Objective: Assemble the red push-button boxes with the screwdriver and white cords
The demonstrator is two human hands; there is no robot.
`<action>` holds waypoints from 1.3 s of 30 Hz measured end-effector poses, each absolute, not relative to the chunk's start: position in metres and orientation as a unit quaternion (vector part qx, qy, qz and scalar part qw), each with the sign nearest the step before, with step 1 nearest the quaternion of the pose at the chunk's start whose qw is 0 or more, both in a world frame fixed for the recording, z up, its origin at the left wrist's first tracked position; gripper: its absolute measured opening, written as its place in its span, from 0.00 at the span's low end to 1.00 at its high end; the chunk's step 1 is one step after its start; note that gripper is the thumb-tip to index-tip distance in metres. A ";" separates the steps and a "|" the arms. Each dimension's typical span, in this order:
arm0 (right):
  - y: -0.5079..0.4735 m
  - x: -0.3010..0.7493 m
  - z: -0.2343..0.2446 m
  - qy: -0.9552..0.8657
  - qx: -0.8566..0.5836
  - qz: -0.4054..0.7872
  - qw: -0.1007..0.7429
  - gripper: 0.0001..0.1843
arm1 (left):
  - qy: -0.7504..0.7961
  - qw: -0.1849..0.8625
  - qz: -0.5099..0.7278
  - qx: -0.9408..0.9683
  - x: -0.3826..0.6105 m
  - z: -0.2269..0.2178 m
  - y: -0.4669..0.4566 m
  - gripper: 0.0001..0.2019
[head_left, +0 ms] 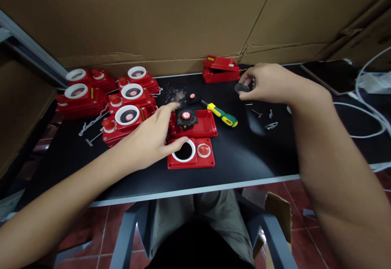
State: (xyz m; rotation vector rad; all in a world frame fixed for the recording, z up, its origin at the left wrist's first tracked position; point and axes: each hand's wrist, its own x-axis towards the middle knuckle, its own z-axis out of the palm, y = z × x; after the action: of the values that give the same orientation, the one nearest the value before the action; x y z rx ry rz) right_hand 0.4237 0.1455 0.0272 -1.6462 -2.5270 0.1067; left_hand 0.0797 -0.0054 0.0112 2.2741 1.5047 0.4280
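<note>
My left hand (152, 136) rests on an opened red box (195, 124), fingers curled round its left side. A black part with a red disc (186, 117) sits inside the box. The box's red lid (191, 154), with a white ring and a clear dome, lies just in front, under my thumb. My right hand (269, 83) is raised at the back right and pinches a small grey round disc (242, 87). A yellow-green screwdriver (222, 115) lies between the two hands.
Several closed red boxes (128, 98) with white rings stand at the left. Another red box (220, 69) with its lid ajar sits at the back by the cardboard wall. Loose screws (269, 120) lie right of the screwdriver. A tablet (332, 75) and white cables (366, 110) occupy the right.
</note>
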 end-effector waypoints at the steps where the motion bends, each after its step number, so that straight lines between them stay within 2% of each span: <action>1: 0.147 0.425 0.026 -0.837 -0.543 0.030 0.064 0.07 | 0.533 0.195 0.154 0.809 0.080 0.011 -0.005 0.40; 6: 0.148 0.429 0.026 -0.838 -0.542 -0.008 0.072 0.09 | 0.530 0.213 0.163 0.804 0.080 0.011 -0.006 0.40; 9: 0.136 0.420 0.036 -0.836 -0.533 -0.005 0.128 0.13 | 0.524 0.214 0.172 0.806 0.081 0.010 -0.006 0.38; 12: 0.114 0.401 0.048 -0.827 -0.511 0.074 0.222 0.18 | 0.519 0.209 0.168 0.811 0.081 0.009 -0.005 0.36; 15: 0.088 0.377 0.052 -0.831 -0.422 0.187 0.310 0.16 | 0.517 0.203 0.162 0.816 0.081 0.008 -0.005 0.35; 18: 0.072 0.356 0.044 -0.861 -0.297 0.218 0.352 0.12 | 0.515 0.197 0.160 0.819 0.081 0.008 -0.005 0.34; 21: 0.070 0.344 0.028 -0.903 -0.203 0.218 0.309 0.10 | 0.511 0.196 0.158 0.822 0.082 0.008 -0.005 0.33; 25: 0.075 0.338 0.010 -0.917 -0.181 0.251 0.250 0.10 | 0.508 0.200 0.158 0.823 0.081 0.007 -0.005 0.31; 39: 0.077 0.342 0.011 -0.920 -0.198 0.219 0.259 0.09 | 0.517 0.193 0.175 0.815 0.082 0.007 -0.006 0.30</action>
State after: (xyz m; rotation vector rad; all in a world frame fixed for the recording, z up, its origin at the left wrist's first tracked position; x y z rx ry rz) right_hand 0.3418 0.0773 0.0114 -0.5352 -2.4922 0.5937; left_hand 0.0824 -0.0055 0.0074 2.2870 1.4504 0.4909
